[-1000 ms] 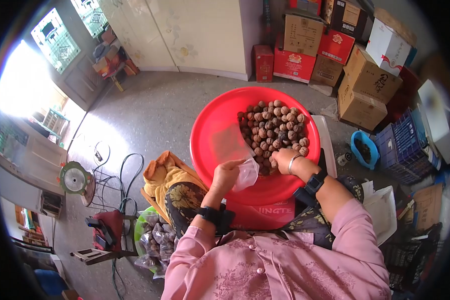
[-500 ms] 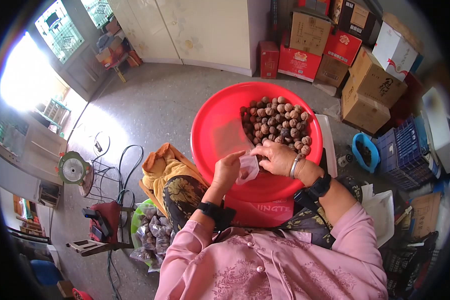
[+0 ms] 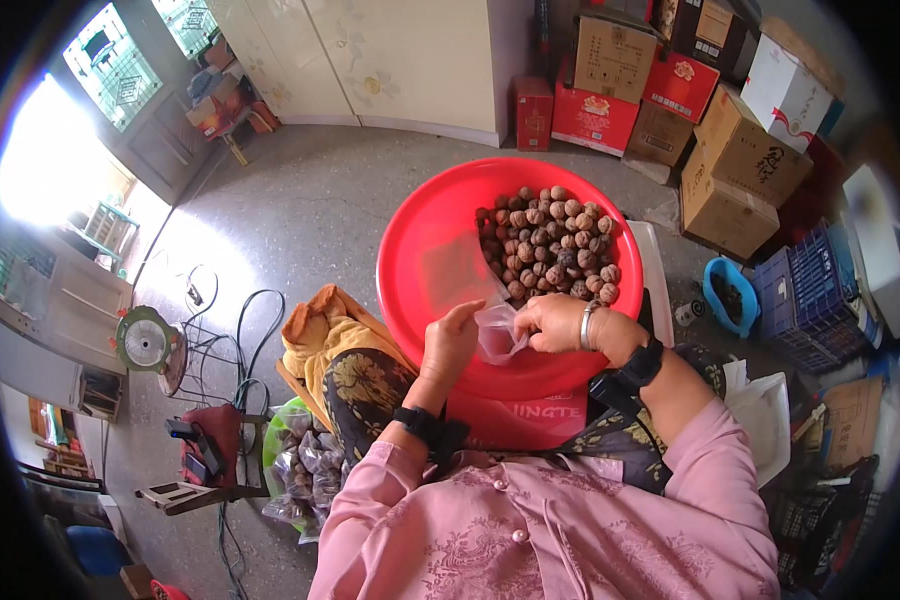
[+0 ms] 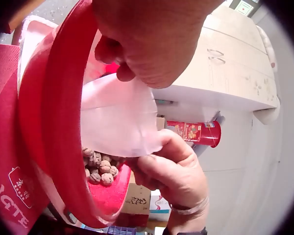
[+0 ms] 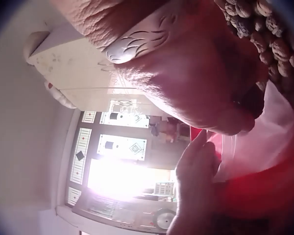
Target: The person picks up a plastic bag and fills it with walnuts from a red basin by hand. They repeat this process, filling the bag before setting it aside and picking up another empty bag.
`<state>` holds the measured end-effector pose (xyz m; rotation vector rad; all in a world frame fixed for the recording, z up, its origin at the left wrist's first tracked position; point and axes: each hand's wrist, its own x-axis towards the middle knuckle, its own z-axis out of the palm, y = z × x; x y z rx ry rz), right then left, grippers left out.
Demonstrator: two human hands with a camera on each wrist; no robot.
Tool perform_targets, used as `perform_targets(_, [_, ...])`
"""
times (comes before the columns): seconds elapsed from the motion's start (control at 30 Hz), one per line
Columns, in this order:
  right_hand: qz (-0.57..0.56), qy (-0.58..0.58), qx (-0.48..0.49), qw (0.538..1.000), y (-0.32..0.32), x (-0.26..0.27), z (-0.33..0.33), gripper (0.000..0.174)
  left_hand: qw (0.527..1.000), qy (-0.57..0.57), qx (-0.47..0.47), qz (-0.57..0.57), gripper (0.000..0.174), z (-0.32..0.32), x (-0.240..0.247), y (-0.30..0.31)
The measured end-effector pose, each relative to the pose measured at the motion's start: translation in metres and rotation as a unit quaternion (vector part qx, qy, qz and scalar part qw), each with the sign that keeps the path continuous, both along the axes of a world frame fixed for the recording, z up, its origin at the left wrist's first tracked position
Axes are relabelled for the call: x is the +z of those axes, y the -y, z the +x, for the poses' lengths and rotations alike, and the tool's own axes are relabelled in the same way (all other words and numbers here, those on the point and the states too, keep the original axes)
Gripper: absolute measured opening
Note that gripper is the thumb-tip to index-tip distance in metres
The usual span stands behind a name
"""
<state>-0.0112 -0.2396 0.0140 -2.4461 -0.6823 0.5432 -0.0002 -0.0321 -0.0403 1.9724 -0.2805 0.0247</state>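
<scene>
A clear plastic bag (image 3: 497, 338) is stretched between both hands over the near side of a red basin (image 3: 410, 235). The left hand (image 3: 450, 347) pinches one side of its mouth. Opposite it, the right hand (image 3: 562, 324), with a silver bracelet, has curled fingers on the other edge; in the left wrist view this right hand (image 4: 174, 174) grips the bag (image 4: 118, 115). Whether its fingers also hold a walnut is hidden. Walnuts (image 3: 540, 235) are heaped in the right part of the basin. The right wrist view shows the left hand (image 5: 196, 171) by the bag (image 5: 257, 142).
Cardboard boxes (image 3: 735, 165) are stacked at the back right, near a blue basin (image 3: 731, 297) and a blue crate (image 3: 805, 300). On the left are a fan (image 3: 146, 340), cables, a small wooden seat and filled bags (image 3: 310, 465). A yellow cloth (image 3: 322, 335) lies beside the leg.
The right hand has moved from the walnuts to the bag's mouth and now grips its edge. The left hand has kept hold of the bag with little movement.
</scene>
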Motion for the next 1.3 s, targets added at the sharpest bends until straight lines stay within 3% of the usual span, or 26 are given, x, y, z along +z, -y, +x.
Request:
perform_targets(0.07, [-0.035,0.022,-0.017,0.999,0.001,0.009,-0.001,0.025,0.999,-0.003,-0.015,0.041,0.023,0.001,0.003,0.001])
perform_targets(0.27, [0.198,0.113,-0.093,0.969,-0.011,0.015,-0.003,0.023,0.999,-0.015,-0.015,0.048,0.023,0.003,0.003,0.003])
perform_targets(0.43, [0.191,0.171,-0.145,0.956,-0.014,0.004,0.005,0.022,0.999,-0.025,-0.007,0.02,0.023,0.003,0.001,0.002])
perform_targets(0.47, [0.184,0.168,-0.171,0.953,-0.009,0.006,0.008,0.019,0.999,-0.026,-0.01,0.02,0.023,0.003,0.0,0.002])
perform_targets(0.53, [0.249,0.053,-0.268,0.929,-0.003,0.009,0.012,0.014,0.998,-0.058,-0.006,0.01,0.023,0.003,0.002,0.0])
perform_targets(0.7, [0.104,0.03,-0.335,0.936,0.02,0.009,0.018,0.013,0.998,-0.058,-0.006,-0.012,0.023,0.005,-0.007,-0.002])
perform_targets(0.77, [-0.004,0.13,-0.292,0.947,0.029,0.0,0.019,0.012,0.998,-0.063,-0.011,-0.008,0.023,0.004,-0.005,-0.003])
perform_targets(0.8, [-0.006,0.13,-0.294,0.947,0.033,-0.002,0.018,0.012,0.998,-0.065,-0.014,-0.012,0.023,0.004,-0.005,-0.003])
perform_targets(0.87, [-0.121,0.2,-0.281,0.931,0.038,-0.006,0.016,0.011,0.997,-0.068,-0.017,-0.018,0.024,0.003,-0.003,-0.003])
perform_targets(0.9, [-0.167,0.17,-0.288,0.928,0.036,-0.006,0.015,0.013,0.997,-0.07,-0.016,-0.019,0.024,0.003,-0.001,-0.002])
perform_targets(1.13, [-0.263,0.031,-0.276,0.924,0.019,-0.031,0.017,0.029,0.996,-0.09,-0.023,-0.006,0.024,0.002,0.005,-0.002])
perform_targets(1.3, [-0.276,0.045,-0.29,0.915,0.018,-0.047,0.02,0.027,0.997,-0.072,-0.028,0.012,0.025,0.001,0.009,-0.002])
